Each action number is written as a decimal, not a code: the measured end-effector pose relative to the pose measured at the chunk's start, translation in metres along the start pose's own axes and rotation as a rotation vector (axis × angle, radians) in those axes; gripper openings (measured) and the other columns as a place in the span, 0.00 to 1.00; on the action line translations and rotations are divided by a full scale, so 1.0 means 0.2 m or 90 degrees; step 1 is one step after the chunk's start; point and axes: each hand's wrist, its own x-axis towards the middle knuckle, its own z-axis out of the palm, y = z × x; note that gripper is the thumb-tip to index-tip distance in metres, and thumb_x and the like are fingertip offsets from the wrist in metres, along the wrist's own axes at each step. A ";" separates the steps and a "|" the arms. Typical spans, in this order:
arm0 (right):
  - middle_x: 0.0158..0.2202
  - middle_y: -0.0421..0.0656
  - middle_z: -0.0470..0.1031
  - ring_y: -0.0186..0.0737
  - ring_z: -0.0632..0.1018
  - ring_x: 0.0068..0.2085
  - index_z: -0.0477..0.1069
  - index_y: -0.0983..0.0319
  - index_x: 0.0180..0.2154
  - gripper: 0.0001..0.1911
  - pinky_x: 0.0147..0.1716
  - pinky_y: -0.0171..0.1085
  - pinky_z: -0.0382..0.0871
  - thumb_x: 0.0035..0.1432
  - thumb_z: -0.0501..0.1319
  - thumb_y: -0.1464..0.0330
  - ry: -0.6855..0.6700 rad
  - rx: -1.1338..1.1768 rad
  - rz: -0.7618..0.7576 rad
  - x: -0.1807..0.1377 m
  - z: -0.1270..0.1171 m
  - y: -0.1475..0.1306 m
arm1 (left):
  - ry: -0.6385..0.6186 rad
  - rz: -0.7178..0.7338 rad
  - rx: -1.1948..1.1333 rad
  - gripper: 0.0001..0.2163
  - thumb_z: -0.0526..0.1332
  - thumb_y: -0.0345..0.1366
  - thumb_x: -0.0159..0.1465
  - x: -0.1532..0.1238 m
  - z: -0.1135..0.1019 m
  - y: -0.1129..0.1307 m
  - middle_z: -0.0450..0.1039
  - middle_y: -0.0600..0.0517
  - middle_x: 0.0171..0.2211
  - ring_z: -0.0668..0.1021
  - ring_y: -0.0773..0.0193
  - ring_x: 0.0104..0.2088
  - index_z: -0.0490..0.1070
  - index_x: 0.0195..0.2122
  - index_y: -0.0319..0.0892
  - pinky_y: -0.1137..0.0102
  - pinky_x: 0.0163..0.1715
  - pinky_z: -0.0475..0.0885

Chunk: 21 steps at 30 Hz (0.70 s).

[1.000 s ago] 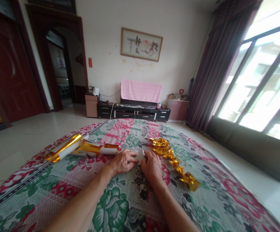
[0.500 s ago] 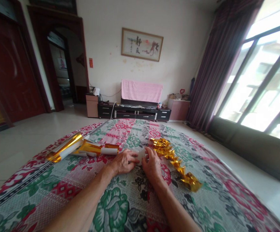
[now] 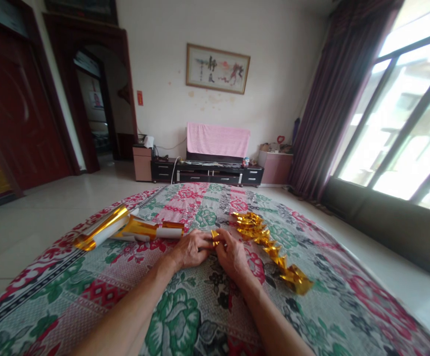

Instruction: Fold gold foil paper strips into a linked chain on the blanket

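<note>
My left hand [image 3: 191, 248] and my right hand [image 3: 233, 254] meet over a floral cloth [image 3: 185, 306] that covers a round table. Together they pinch a small piece of gold foil paper [image 3: 214, 236], fingers closed on it. Just right of my right hand a row of folded gold foil pieces [image 3: 270, 249] runs from the far middle toward the near right. To the left of my left hand lies a pile of gold and white foil sheets [image 3: 126, 228], partly rolled.
Beyond the table are a tiled floor [image 3: 48, 207], a low dark TV cabinet [image 3: 215, 174] with a pink cloth [image 3: 218, 140] over it, a framed picture [image 3: 217, 68] on the wall, dark red doors [image 3: 18, 109] at the left, and a curtained window [image 3: 404, 113] at the right.
The paper between my hands showed white before; now it is smaller and shows gold. Both hands have shifted slightly away from me and closer together.
</note>
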 end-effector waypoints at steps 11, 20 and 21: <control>0.30 0.40 0.75 0.35 0.75 0.31 0.69 0.60 0.37 0.16 0.30 0.29 0.61 0.49 0.50 0.78 -0.018 -0.067 -0.018 0.01 0.02 0.01 | 0.245 -0.226 -0.118 0.09 0.57 0.27 0.52 -0.02 0.00 -0.06 0.76 0.49 0.37 0.76 0.63 0.41 0.75 0.31 0.40 0.69 0.46 0.70; 0.29 0.39 0.75 0.35 0.74 0.30 0.69 0.60 0.39 0.18 0.29 0.29 0.60 0.46 0.51 0.78 -0.016 -0.078 -0.014 0.00 0.03 0.04 | 0.291 -0.211 0.058 0.11 0.54 0.25 0.53 -0.02 0.01 -0.12 0.75 0.48 0.37 0.76 0.63 0.40 0.74 0.33 0.40 0.69 0.45 0.70; 0.29 0.39 0.75 0.35 0.74 0.30 0.69 0.60 0.39 0.18 0.29 0.29 0.61 0.46 0.51 0.78 -0.014 -0.078 -0.012 0.00 0.03 0.04 | 0.288 -0.204 0.079 0.12 0.54 0.24 0.53 -0.02 0.02 -0.12 0.75 0.48 0.37 0.76 0.63 0.39 0.74 0.33 0.40 0.69 0.45 0.70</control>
